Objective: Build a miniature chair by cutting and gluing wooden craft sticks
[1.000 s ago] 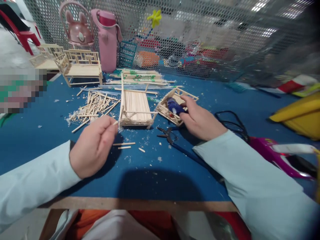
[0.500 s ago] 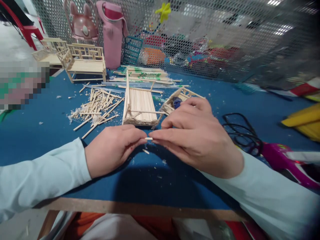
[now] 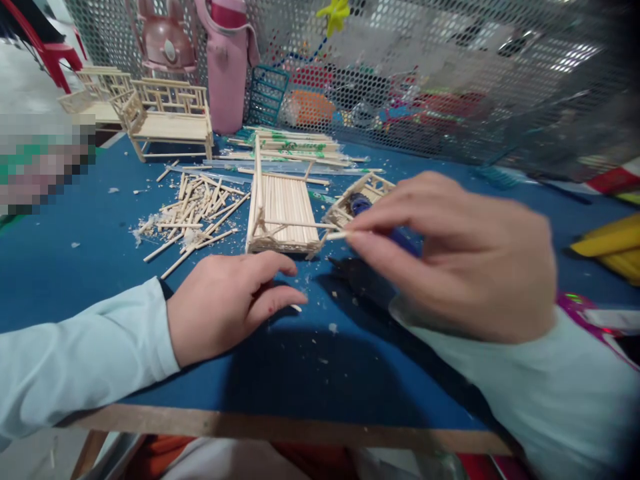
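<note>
Right hand (image 3: 470, 260): grip pinched short stick (image 3: 337, 235) at near right corner of miniature stick frame (image 3: 287, 207); contact unclear. Left hand (image 3: 225, 303): grip released, over worktop (image 3: 190, 387). Cut sticks (image 3: 200, 207) lay left of frame, wrapped sticks (image 3: 300, 148) behind; green print (image 3: 297, 146) illegible.

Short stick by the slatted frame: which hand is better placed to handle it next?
Right, I'd say: the right hand pinches the short stick by one end, beside the slatted frame; the left hand is open, nothing visible between finger and thumb.
</note>
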